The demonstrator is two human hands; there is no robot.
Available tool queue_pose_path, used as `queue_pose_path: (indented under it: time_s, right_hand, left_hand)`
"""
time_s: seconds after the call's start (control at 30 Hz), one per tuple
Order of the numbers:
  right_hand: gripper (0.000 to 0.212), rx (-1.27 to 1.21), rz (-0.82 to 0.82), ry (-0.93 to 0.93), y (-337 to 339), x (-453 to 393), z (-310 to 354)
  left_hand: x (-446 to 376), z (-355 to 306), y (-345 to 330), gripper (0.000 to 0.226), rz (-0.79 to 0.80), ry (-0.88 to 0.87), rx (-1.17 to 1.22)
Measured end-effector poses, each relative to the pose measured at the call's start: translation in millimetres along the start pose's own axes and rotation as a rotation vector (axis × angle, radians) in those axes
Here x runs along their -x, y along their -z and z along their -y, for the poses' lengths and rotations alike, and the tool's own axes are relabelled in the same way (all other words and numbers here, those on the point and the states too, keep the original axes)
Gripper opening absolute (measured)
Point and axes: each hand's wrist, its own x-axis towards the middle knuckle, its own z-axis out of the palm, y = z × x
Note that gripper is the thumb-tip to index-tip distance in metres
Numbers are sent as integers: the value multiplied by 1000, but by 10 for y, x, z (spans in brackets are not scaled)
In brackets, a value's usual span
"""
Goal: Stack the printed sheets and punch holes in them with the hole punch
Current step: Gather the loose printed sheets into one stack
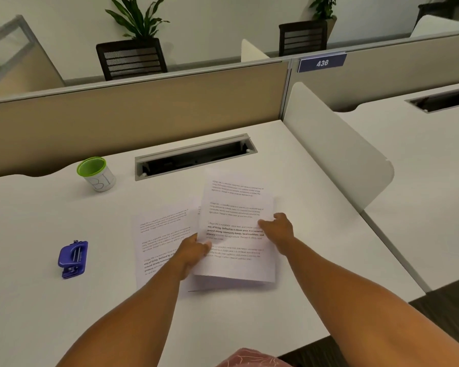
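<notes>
A printed sheet [236,207] is lifted a little off the white desk [64,300], its near edge raised above its shadow. My left hand [194,251] pinches its left edge and my right hand [278,227] grips its right edge, fingers over the text. A second printed sheet [161,234] lies flat on the desk to the left, partly under my left wrist and the raised sheet. The blue hole punch [73,259] sits on the desk far to the left, away from both hands.
A green-rimmed white cup [96,174] stands at the back left. A cable slot [195,156] runs across the back of the desk. A white divider [337,152] bounds the right side; a beige partition [143,109] closes the back.
</notes>
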Motion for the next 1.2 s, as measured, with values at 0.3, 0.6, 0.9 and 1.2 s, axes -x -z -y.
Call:
queue_pose_path:
  time_s: [0.3,0.6,0.9,1.2]
  right_hand:
    - [16,-221,161,-62,-19,-26,212]
    - [31,-149,54,-39,72,-96,270]
    - [31,-102,-10,-72,161,-147,213]
    - [36,-136,-23,-71,126,-181,194]
  left_hand:
    - [-81,-5,225,26,-161,67,137]
    - [-96,158,130,79,-490,103,-417]
    - [-95,162,-94,97,-496,132,-653]
    - [-164,38,-173,77,-419,178,-482]
